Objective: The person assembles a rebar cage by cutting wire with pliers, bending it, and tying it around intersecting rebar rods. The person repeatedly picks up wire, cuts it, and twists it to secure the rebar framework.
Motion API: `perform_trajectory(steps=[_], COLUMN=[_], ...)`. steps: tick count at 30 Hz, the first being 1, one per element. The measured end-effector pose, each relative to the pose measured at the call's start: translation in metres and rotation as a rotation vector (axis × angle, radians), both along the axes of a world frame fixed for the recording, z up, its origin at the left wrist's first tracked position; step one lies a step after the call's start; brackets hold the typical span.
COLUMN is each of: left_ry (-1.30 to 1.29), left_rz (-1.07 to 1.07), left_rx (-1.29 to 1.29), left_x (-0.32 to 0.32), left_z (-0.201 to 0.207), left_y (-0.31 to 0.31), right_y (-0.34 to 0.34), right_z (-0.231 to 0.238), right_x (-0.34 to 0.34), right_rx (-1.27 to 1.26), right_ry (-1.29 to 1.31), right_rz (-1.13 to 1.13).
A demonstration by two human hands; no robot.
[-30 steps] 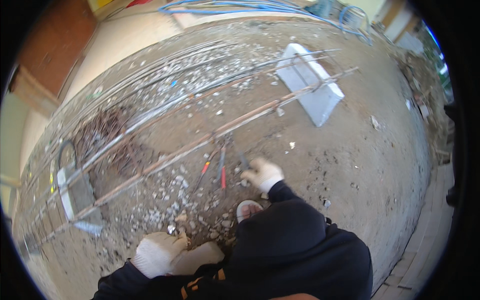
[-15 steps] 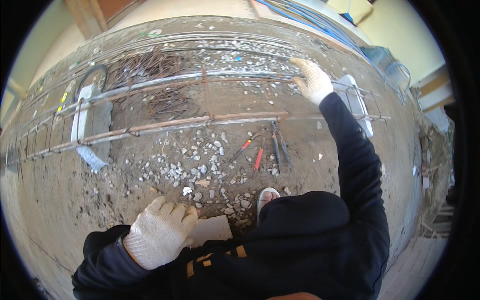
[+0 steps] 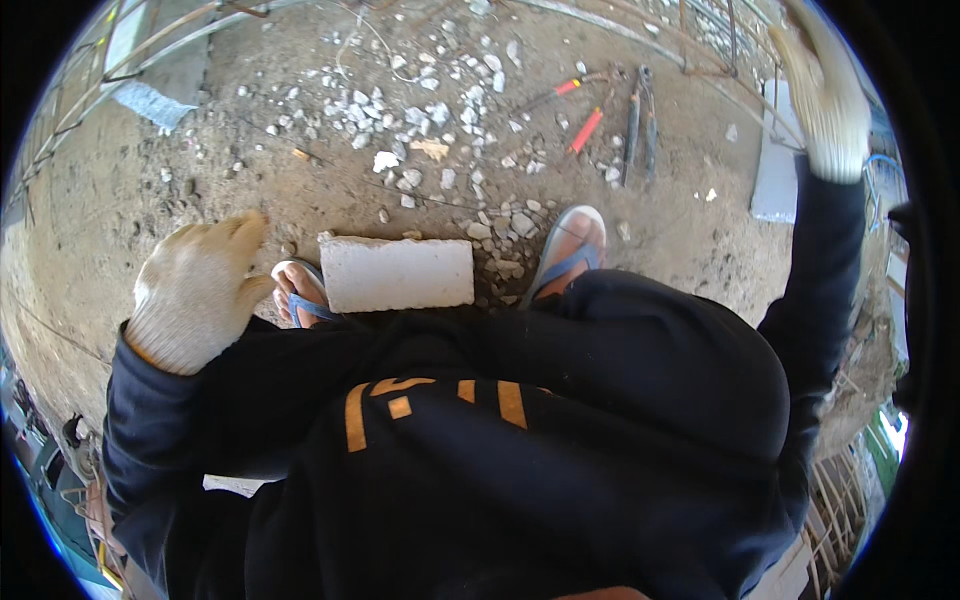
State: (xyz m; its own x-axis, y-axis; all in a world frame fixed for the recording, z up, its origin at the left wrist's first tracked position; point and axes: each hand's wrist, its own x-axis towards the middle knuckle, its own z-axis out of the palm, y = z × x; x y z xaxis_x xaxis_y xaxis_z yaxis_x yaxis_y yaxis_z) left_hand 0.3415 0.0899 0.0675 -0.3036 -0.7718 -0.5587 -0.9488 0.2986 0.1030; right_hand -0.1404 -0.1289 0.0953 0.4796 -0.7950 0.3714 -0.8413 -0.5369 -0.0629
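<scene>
My left hand (image 3: 195,290), in a pale knit glove, hangs over the dirt beside my left sandal (image 3: 300,300), fingers loosely apart and holding nothing. My right hand (image 3: 825,100), also gloved, is stretched out to the upper right near thin steel bars (image 3: 720,40); its fingertips blur at the rim, so a grip cannot be made out. A white block (image 3: 397,273) lies between my feet. Red-handled pliers (image 3: 585,128) and dark cutters (image 3: 640,120) lie on the ground ahead of my right sandal (image 3: 568,250).
Pale stone chips (image 3: 420,110) are scattered over the dirt ahead. A second white block (image 3: 775,175) lies at the right under my right arm. Long steel bars (image 3: 90,90) curve along the upper left, with a grey slab (image 3: 150,100) beneath them.
The view has tipped down toward my feet. My right hand has come off the rebar frame and moved to the upper right; my left hand has moved left, away from the white block.
</scene>
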Motion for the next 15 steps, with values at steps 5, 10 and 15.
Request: perform_trajectory(steps=[5, 10, 15], left_ry=[-0.049, 0.085, 0.251], left_rz=[0.085, 0.093, -0.189], left_rx=[-0.019, 0.205, 0.099], left_x=[0.003, -0.026, -0.047], left_z=[-0.006, -0.026, -0.036], left_y=[0.005, 0.014, 0.027], right_y=[0.15, 0.232, 0.245], right_z=[-0.09, -0.193, -0.228], right_x=[0.0, 0.022, 0.004], right_rx=[0.587, 0.954, 0.76], right_ry=[0.008, 0.019, 0.033], right_rz=[0.007, -0.214, -0.114])
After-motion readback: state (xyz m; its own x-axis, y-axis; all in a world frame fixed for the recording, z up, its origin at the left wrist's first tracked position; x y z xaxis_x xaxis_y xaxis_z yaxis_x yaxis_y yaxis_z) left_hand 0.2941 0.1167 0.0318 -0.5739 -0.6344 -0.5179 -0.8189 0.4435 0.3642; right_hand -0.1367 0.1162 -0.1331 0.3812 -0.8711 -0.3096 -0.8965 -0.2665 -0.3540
